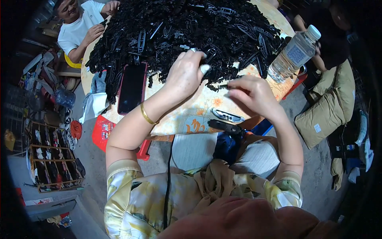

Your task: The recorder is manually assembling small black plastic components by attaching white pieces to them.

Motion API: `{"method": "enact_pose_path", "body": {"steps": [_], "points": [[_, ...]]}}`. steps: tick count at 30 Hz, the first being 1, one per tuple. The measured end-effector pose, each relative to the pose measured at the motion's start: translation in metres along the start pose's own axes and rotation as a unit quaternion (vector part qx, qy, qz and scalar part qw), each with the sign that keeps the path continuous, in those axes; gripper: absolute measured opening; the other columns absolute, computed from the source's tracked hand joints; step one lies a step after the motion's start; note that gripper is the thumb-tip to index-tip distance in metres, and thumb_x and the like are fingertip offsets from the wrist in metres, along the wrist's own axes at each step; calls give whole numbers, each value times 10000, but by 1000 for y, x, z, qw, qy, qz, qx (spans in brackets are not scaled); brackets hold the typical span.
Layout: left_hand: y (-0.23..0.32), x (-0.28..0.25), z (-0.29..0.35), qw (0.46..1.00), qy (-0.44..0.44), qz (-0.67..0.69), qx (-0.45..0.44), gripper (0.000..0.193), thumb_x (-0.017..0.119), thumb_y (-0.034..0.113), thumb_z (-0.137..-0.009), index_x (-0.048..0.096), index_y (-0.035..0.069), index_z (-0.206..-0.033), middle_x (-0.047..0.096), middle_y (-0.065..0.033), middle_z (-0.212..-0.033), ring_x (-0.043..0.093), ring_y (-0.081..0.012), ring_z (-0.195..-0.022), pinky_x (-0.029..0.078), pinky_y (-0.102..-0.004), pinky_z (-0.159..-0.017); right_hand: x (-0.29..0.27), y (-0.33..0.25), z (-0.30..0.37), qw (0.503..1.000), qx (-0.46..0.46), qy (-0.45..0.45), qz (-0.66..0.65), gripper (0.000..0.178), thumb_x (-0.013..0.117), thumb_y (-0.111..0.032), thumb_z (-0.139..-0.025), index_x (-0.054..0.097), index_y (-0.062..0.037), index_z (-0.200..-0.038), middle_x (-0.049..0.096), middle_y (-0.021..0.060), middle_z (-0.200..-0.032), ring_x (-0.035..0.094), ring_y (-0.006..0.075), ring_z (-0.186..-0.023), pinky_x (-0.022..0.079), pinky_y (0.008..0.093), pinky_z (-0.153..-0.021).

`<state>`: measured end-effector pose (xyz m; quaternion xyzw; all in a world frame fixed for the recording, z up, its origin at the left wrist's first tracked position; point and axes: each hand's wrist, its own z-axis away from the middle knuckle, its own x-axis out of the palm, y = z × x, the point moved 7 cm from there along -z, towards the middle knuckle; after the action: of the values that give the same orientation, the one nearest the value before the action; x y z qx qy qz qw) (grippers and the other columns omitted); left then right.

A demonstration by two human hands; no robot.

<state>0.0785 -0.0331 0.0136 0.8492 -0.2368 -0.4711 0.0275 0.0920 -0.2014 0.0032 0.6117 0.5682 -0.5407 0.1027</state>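
My left hand (185, 73) rests at the near edge of a heap of black plastic parts (175, 36). Its fingers are curled closed, with white coverings on the thumb and a fingertip; what they hold is hidden. To its right, my right hand (256, 93) has thumb and forefinger brought toward each other at a small dark plastic piece (223, 86), slightly blurred. On the patterned tabletop (175, 123) below lie a silver-and-black elongated part (227, 116) and a black tool-like object (226, 127) at the edge.
A phone (132, 87) in a pinkish case lies left of my left forearm. A clear bottle with a white cap (293, 53) stands at the right. One person (81, 30) sits far left with hands at the heap, another far right. Tan sacks (326, 107) lie on the floor.
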Motion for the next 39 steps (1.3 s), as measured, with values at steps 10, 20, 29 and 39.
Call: {"method": "enact_pose_path", "body": {"steps": [10,20,29,39], "points": [[-6,12,-13,996,-6,-72,-52,318,714,214,-739,641,25,-984,559,-112,-866,566,-287,-860,487,-379,-749,18,-12,-7,981,-81,75,160,129,696,-125,-733,613,-48,-794,560,74,-764,574,250,-728,481,353,-618],[-14,13,-4,820,-11,533,-208,273,597,-49,-834,553,-22,-1102,610,-44,-935,605,-79,-853,504,-209,-752,-20,0,2,969,-21,242,-32,118,705,8,-760,620,7,-843,612,89,-787,601,142,-673,472,237,-563],[9,37,10,745,-121,612,-236,300,555,-75,-845,524,-39,-1141,651,-96,-947,644,-113,-832,539,-229,-755,-23,-27,-2,948,-179,253,74,213,707,34,-685,647,-21,-882,640,112,-878,598,260,-723,483,329,-625],[6,36,11,747,-110,613,-234,380,621,-36,-833,508,-16,-1195,628,-105,-1068,642,-146,-909,544,-269,-811,-16,-33,-1,955,-166,230,90,206,690,41,-716,625,-12,-904,622,104,-843,601,224,-711,492,300,-604]]}}
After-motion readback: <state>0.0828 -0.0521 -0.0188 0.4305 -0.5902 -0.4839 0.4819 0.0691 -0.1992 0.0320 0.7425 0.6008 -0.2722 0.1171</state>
